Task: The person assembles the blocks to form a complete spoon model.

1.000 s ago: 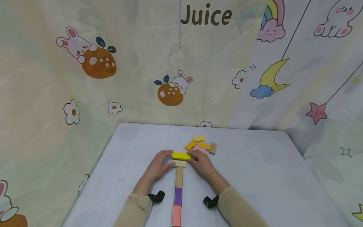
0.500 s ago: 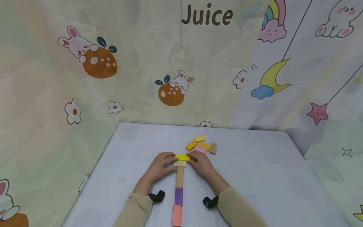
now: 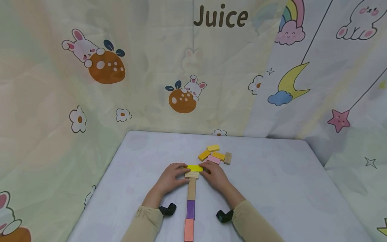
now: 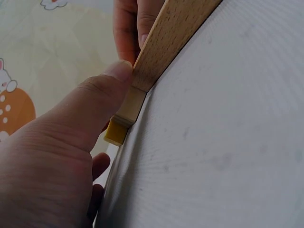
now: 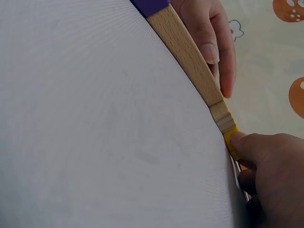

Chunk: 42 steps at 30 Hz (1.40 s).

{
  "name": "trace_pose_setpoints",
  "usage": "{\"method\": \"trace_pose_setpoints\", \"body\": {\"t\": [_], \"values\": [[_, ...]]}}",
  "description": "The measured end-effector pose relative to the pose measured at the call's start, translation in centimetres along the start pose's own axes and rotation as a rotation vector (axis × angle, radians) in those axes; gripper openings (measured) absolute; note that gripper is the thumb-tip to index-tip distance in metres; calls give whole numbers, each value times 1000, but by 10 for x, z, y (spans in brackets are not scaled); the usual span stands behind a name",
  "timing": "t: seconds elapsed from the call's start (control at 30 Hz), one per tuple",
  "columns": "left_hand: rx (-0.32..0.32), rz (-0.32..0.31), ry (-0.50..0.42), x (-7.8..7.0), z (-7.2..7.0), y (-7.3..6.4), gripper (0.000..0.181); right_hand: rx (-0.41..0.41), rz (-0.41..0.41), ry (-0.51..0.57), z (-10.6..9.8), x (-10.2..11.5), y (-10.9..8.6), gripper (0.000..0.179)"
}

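Note:
A column of blocks runs up the table in the head view: a salmon block (image 3: 188, 230), a purple block (image 3: 190, 209) and a long tan wooden block (image 3: 191, 189). Crosswise at its far end lie a pale ridged wooden block (image 3: 192, 174) and, behind that, a bright yellow block (image 3: 195, 168). My right hand (image 3: 214, 174) pinches the yellow block's right end, its thumb (image 5: 242, 142) on the near face. My left hand (image 3: 170, 176) has its fingertips at the yellow block's left end, its thumb (image 4: 118, 71) beside the wooden blocks. Those left fingertips are partly hidden in the left wrist view.
Behind the right hand lie a pink block (image 3: 213, 159), several yellow-orange blocks (image 3: 213, 148) and a small tan block (image 3: 227, 158). The white table (image 3: 272, 188) ends at a printed cloth backdrop (image 3: 145, 67). Each wrist carries a black camera (image 3: 167, 209).
The yellow block has moved slightly toward me and right, up against the pale wooden block. My left hand has shifted slightly right, its fingertips now over the yellow block's left end.

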State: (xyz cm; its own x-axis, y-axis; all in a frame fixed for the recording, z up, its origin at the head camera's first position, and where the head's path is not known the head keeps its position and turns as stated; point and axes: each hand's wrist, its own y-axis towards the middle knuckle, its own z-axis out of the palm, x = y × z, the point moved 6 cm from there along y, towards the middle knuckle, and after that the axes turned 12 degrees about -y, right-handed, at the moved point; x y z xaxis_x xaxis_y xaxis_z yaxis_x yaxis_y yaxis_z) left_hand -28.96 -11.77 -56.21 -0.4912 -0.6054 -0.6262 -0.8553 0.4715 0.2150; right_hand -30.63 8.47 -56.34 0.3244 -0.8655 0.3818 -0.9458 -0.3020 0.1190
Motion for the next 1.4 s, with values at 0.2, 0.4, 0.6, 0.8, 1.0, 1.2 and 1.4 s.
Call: {"method": "trace_pose_setpoints", "body": {"t": [0.2,0.4,0.6,0.8,1.0,1.2,1.4], "values": [[3,-2,15,2,3,1,46,19,19,9,0,-3,-1,36],[1,1,11,2,4,1,46,37,35,112,-8,-11,-4,33],[2,-4,14,1,4,1,46,8,122,170,-20,-32,-8,29],[9,-11,20,2,5,2,48,-17,206,173,-33,-58,-13,31],[7,-12,15,1,3,1,49,29,218,152,-35,-71,-17,32],[7,-13,8,2,2,0,50,46,179,98,-35,-64,-24,32],[3,-10,-8,2,1,0,49,41,169,75,-33,-57,-36,30]]}}
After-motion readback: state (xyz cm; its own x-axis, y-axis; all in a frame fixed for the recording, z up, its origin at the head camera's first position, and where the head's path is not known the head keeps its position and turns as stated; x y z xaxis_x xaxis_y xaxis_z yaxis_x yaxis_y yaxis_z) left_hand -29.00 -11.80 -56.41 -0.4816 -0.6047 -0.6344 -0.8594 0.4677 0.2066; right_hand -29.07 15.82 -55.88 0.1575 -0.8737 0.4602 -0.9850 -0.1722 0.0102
